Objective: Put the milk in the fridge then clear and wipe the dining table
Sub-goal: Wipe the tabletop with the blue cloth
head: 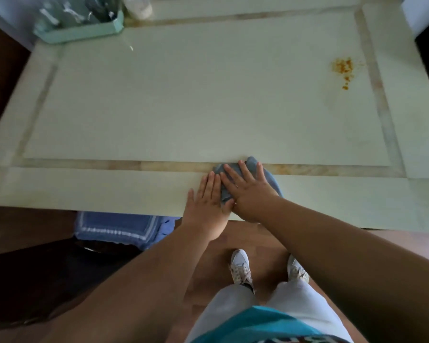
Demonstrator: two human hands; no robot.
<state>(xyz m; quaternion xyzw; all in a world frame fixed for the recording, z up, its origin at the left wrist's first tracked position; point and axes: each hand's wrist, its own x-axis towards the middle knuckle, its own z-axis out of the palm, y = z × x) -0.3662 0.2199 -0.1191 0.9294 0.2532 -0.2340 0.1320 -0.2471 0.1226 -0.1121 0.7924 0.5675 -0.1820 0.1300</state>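
Where the bench [208, 107] meets its near edge, right hand [252, 191] presses cloth [253, 169] flat, fingers straight; left hand [208, 199] flat beside it, released; orange crumbs [344, 70] far right.

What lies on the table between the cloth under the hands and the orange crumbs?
Nothing: in the head view the table is bare between the cloth and the crumbs, apart from its inlaid border strip.

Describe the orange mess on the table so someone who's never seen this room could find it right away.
Start at the pale table with its tan inlaid border. Go to its far right corner, away from the hands pressing the cloth at the near edge. The crumbs are a scattered orange patch just inside the border, the only bright speckles on the surface.
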